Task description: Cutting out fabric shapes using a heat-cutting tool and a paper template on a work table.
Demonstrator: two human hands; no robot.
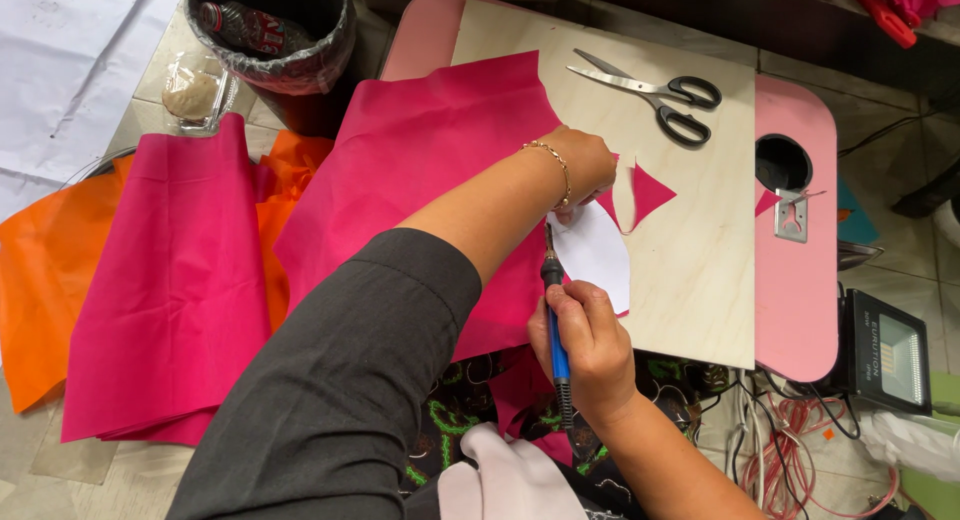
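Right hand (590, 345) grips a blue-handled tool (553, 310) tracing a white template (597, 252), pinned by left hand (585, 170) on pink fabric (420, 170); cut pieces at 3 o'clock, outline unfinished.

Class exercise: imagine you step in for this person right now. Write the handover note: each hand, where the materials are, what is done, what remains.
Left hand: pressing the white paper template and pink fabric flat on the plywood board.
Right hand: gripping a blue pen-like hot cutting tool, tip at the template's left edge.
Scissors: lying unused at the board's top.
Done: one small pink piece lies cut beside the left hand.
Left: the outline round the template looks only partly traced; more pink and orange fabric waits on the floor.
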